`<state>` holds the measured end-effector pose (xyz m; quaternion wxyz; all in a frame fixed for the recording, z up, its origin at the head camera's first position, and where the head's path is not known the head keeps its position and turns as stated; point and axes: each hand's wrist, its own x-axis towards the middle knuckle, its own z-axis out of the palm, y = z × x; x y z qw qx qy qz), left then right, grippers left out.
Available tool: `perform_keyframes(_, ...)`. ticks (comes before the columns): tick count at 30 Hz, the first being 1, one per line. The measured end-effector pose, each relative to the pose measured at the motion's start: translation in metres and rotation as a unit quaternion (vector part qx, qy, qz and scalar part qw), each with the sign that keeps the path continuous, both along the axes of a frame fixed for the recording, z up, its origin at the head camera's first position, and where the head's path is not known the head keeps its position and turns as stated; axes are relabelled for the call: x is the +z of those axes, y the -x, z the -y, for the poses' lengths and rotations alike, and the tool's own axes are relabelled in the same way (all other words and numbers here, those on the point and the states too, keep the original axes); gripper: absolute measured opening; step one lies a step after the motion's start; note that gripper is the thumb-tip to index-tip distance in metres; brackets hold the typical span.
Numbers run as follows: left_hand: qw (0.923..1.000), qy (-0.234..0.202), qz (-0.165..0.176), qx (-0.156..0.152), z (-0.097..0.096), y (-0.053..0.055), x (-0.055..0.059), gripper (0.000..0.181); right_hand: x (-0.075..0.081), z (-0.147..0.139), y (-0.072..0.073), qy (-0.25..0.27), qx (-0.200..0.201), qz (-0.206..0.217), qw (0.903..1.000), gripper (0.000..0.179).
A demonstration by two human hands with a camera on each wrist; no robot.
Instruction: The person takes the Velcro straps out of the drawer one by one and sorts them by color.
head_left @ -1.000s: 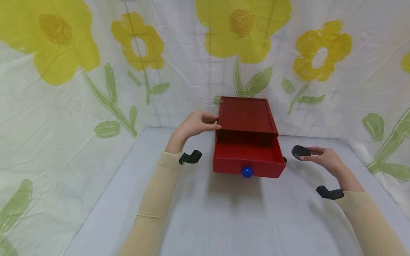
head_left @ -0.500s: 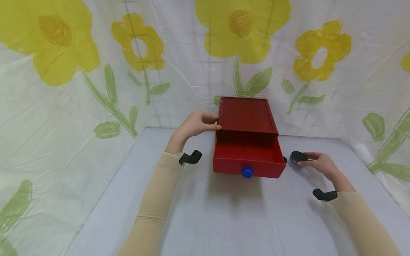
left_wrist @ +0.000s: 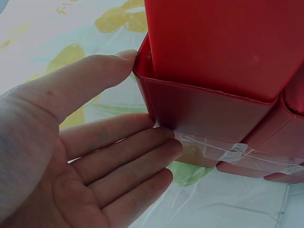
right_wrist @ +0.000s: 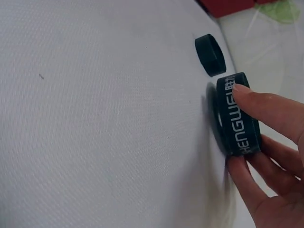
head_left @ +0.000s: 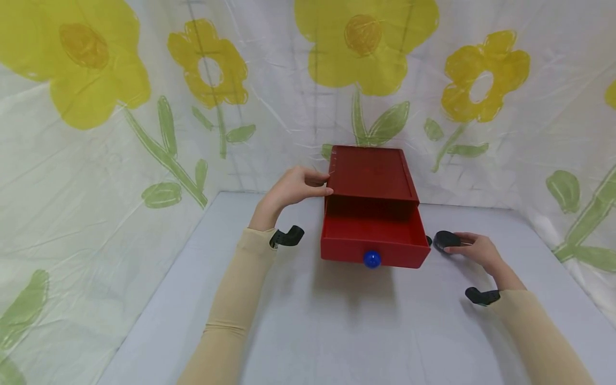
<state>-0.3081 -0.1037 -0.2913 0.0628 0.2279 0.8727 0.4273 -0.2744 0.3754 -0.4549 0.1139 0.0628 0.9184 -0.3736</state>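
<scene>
I have left hand (head_left: 292, 187) spread against red plastic drawer box (head_left: 370, 172), right hand (head_left: 480, 250) pinching black disc (head_left: 441, 239) at its four o'clock; uneven release might tip it.

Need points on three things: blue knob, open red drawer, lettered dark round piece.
Blue knob (head_left: 372, 259): head view, middle of its rounded front.
Open red drawer (head_left: 343, 250): head view, front panel, left of the knob.
Lettered dark round piece (right_wrist: 240, 129): right wrist view, lettered side.
</scene>
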Motion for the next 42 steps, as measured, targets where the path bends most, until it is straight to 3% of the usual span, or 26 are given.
perform_keyframes(10, 1.0, 0.002, -0.002, 0.002, 0.0001, 0.0004, 0.0, 0.053, -0.0032, 0.0015, 0.0001, 0.008, 0.012, -0.023, 0.9996, 0.09)
perform_keyframes(18, 1.0, 0.001, -0.002, 0.0, -0.0002, 0.0007, -0.0007, 0.053, -0.0025, 0.0034, 0.0017, 0.012, 0.031, -0.015, 0.9993, 0.087)
perform_keyframes(32, 0.9999, 0.006, 0.007, 0.005, -0.0007, -0.0007, 0.0027, 0.054, -0.0041, 0.0047, 0.0048, 0.015, 0.035, -0.017, 0.9991, 0.088)
perform_keyframes(42, 1.0, 0.004, 0.005, 0.002, -0.0002, -0.0008, 0.0012, 0.054, -0.0006, 0.0024, -0.0011, -0.005, 0.028, -0.029, 0.9992, 0.09)
